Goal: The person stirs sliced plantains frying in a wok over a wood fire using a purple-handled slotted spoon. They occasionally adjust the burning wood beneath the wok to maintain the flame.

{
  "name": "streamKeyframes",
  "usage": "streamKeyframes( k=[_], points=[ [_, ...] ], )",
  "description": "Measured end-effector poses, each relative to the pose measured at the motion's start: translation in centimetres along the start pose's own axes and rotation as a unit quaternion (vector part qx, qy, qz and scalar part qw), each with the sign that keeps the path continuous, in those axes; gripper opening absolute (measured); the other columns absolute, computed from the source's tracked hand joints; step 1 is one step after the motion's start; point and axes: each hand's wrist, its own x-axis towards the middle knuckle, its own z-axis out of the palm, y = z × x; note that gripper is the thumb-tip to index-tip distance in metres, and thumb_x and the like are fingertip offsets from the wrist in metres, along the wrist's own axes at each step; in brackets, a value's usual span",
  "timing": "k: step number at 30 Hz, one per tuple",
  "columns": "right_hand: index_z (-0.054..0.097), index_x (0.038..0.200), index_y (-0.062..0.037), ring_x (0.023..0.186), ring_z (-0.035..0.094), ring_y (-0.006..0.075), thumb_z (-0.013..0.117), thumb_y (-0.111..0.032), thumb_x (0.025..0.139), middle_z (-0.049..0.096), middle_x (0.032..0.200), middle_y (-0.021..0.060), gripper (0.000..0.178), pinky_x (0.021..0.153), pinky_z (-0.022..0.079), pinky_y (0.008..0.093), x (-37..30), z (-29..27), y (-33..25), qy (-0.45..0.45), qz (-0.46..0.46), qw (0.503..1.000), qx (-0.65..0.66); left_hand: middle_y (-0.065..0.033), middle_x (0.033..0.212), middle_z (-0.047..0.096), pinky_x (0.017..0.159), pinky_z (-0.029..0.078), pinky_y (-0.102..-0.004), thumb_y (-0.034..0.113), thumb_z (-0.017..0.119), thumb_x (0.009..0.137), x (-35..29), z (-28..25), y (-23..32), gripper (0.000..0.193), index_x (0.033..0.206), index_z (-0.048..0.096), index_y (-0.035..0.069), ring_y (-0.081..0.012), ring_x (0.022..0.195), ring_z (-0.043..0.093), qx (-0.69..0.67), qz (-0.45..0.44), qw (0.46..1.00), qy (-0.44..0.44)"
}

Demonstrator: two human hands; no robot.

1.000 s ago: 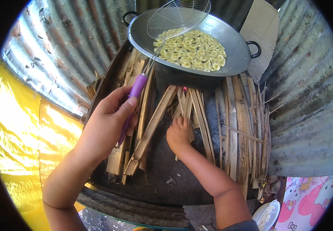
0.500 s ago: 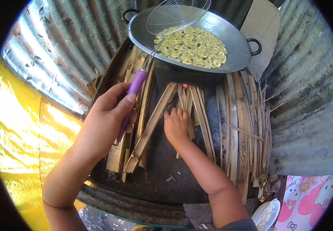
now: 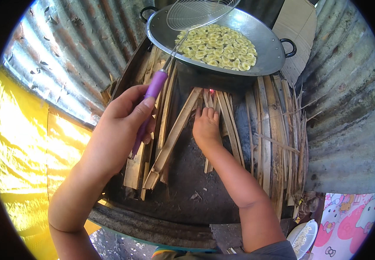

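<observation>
A wire skimmer [image 3: 200,16] with a purple handle is in my left hand [image 3: 129,121], whose fingers wrap round the grip. Its round mesh hangs over the left part of a wide metal wok [image 3: 263,52]. Many pale yellow slices, looking like banana, lie spread in the wok [image 3: 222,47]. My right hand [image 3: 207,126] is closed round a thin stick of firewood [image 3: 208,165] in front of the stove opening, its fingertips partly hidden. A red glow [image 3: 211,91] shows just beyond it, under the wok. A longer split stick [image 3: 172,141] leans into the opening, left of that hand.
More firewood [image 3: 275,143] lies stacked on the right, with other sticks [image 3: 136,171] on the left. Corrugated metal sheets [image 3: 348,99] stand around the stove, and cardboard [image 3: 298,37] is behind the wok. A white basin [image 3: 303,238] sits at lower right; a yellow sheet [image 3: 22,173] hangs left.
My right hand has moved slightly forward and right, closer to the glowing opening, and the stick under it has shifted forward. My left hand still holds the skimmer over the wok.
</observation>
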Motion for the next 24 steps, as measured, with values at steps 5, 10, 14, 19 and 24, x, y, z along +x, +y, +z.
streamKeyframes(
  k=[5,10,14,19,24],
  points=[
    [0.058,0.120,-0.0044,0.102,0.050,0.0299,0.054,-0.010,0.085,0.056,0.099,0.0111,0.036,0.085,0.041,0.0381,-5.3,-4.1,1.9,0.000,0.042,0.980,0.197,0.0012,0.076,0.052,0.055,0.041,-0.0194,0.019,0.052,0.095,-0.3,-0.9,0.1,0.035,0.126,0.049,0.001,-0.0056,0.064,0.049,-0.022,-0.020,0.999,-0.012],
    [0.062,0.112,-0.0013,0.074,0.059,0.0225,0.058,-0.010,0.088,0.057,0.084,0.0096,0.026,0.067,0.048,0.0313,-12.6,-10.2,2.9,-0.028,0.142,0.908,0.393,0.0001,0.078,0.052,0.057,0.042,-0.0206,0.018,0.052,0.096,-0.3,-1.0,0.7,0.034,0.124,0.049,0.000,-0.0065,0.065,0.049,-0.015,-0.028,0.999,-0.041],
    [0.060,0.115,0.0012,0.078,0.059,0.0106,0.054,-0.010,0.094,0.056,0.085,0.0057,0.024,0.065,0.046,0.0223,-12.3,-15.7,3.2,-0.006,0.142,0.797,0.587,-0.0016,0.087,0.053,0.059,0.045,-0.0219,0.018,0.051,0.096,-0.7,1.1,1.2,0.034,0.124,0.047,-0.001,-0.0085,0.070,0.052,-0.067,-0.069,0.994,-0.048],
    [0.040,0.136,-0.0012,0.087,0.060,0.0127,0.050,-0.012,0.096,0.052,0.111,0.0103,0.043,0.071,0.050,0.0235,-9.4,-22.5,3.8,-0.047,0.080,0.660,0.745,-0.0018,0.088,0.056,0.066,0.045,-0.0230,0.019,0.050,0.096,-2.7,6.6,1.1,0.034,0.125,0.048,0.002,-0.0110,0.075,0.053,-0.221,-0.054,0.972,-0.064],
    [0.020,0.145,0.0000,0.125,0.044,0.0297,0.049,-0.004,0.092,0.037,0.139,0.0227,0.061,0.101,0.038,0.0355,-7.8,-24.9,5.1,-0.021,0.058,0.771,0.634,-0.0043,0.100,0.056,0.080,0.043,-0.0254,0.018,0.048,0.097,-3.1,11.2,1.7,0.032,0.126,0.047,0.006,-0.0125,0.092,0.052,-0.291,-0.070,0.948,-0.110]
  ],
)
